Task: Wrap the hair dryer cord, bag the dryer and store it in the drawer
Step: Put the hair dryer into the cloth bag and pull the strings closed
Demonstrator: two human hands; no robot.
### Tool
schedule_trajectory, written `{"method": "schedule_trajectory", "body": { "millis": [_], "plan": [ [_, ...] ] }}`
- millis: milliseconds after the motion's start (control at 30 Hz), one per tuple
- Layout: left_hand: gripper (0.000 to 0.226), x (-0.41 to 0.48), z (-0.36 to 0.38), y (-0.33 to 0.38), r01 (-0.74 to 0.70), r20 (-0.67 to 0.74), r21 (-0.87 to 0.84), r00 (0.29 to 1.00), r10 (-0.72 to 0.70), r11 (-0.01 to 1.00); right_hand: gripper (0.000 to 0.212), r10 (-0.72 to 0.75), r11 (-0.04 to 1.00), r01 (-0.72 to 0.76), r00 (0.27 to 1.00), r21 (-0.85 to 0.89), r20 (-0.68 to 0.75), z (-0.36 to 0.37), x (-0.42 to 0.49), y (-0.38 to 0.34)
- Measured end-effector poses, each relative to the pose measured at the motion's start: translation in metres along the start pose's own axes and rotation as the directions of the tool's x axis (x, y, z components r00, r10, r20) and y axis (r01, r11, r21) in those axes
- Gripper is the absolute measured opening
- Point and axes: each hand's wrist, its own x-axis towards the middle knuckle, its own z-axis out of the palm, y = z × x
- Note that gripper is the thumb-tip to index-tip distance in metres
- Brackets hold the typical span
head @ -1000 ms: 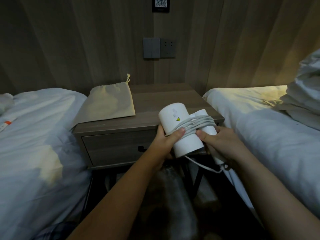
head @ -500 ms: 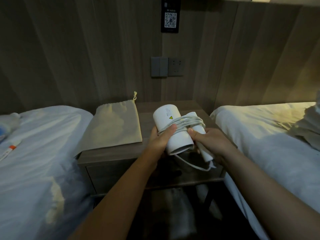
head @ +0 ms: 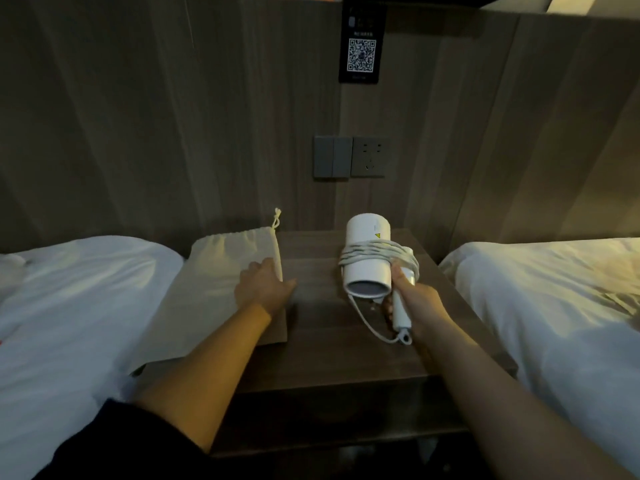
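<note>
The white hair dryer (head: 367, 261) hovers over the right half of the wooden nightstand (head: 325, 348), barrel end facing me. Its white cord (head: 375, 252) is wound several times around the barrel and folded handle, with a short loop hanging below. My right hand (head: 414, 303) grips the handle. A beige drawstring bag (head: 221, 282) lies flat on the nightstand's left side. My left hand (head: 265, 285) rests on the bag's right edge, fingers spread. The drawer front is out of sight below the tabletop.
White beds flank the nightstand, one on the left (head: 69, 323) and one on the right (head: 554, 306). On the wood-panelled wall behind are a switch and socket plate (head: 349, 156) and a black QR-code sign (head: 361, 46).
My left hand let go of the dryer and moved left onto the bag. My right hand now holds the dryer alone, farther over the nightstand. The view has moved closer to the nightstand.
</note>
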Motion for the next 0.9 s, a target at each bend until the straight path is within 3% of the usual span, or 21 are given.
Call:
{"method": "schedule_trajectory", "body": {
  "millis": [133,233,367,500,567,633,700,800,833,900],
  "plan": [
    [0.044,0.007,0.015,0.002,-0.016,-0.07,0.216,0.997,0.032,0.976,0.049,-0.04,0.999,0.04,0.998,-0.007,-0.042,0.001,0.009,0.006],
    [0.031,0.007,0.02,0.005,-0.116,-0.045,0.223,0.991,0.129,0.968,0.052,-0.015,1.0,0.015,0.999,0.008,-0.052,0.002,0.01,0.005],
    [0.033,0.005,0.013,0.001,-0.277,0.079,0.127,0.96,0.269,0.952,0.055,-0.012,1.0,0.013,0.999,0.02,-0.051,-0.001,0.007,0.005],
    [0.032,-0.012,0.002,-0.008,-0.427,0.117,-0.05,0.895,0.43,0.903,0.056,-0.028,0.997,0.029,1.0,0.065,-0.011,-0.012,-0.003,0.006],
    [0.036,-0.018,-0.009,-0.014,-0.408,0.181,-0.213,0.877,0.446,0.888,0.054,-0.052,0.993,0.048,0.998,0.104,0.036,-0.021,-0.011,0.008],
    [0.039,-0.019,-0.023,-0.019,-0.398,0.314,-0.241,0.831,0.459,0.885,0.051,-0.058,0.986,0.047,0.996,0.158,0.069,-0.031,-0.015,0.009],
    [0.036,-0.017,-0.036,-0.027,-0.44,0.37,-0.127,0.81,0.454,0.889,0.054,-0.054,0.979,0.036,0.995,0.2,0.088,-0.04,-0.016,0.011],
    [0.021,-0.022,-0.052,-0.032,-0.407,0.274,0.233,0.899,0.342,0.883,0.086,-0.005,0.955,-0.024,0.995,0.295,0.097,-0.047,-0.015,0.014],
    [0.019,-0.028,-0.054,-0.027,-0.362,0.227,0.291,0.925,0.303,0.886,0.093,0.012,0.95,-0.045,0.994,0.307,0.109,-0.048,-0.015,0.015],
    [0.022,-0.047,-0.05,-0.006,-0.326,0.168,0.231,0.941,0.293,0.917,0.099,0.021,0.934,-0.065,0.992,0.351,0.127,-0.051,-0.012,0.017]
  ]
}}
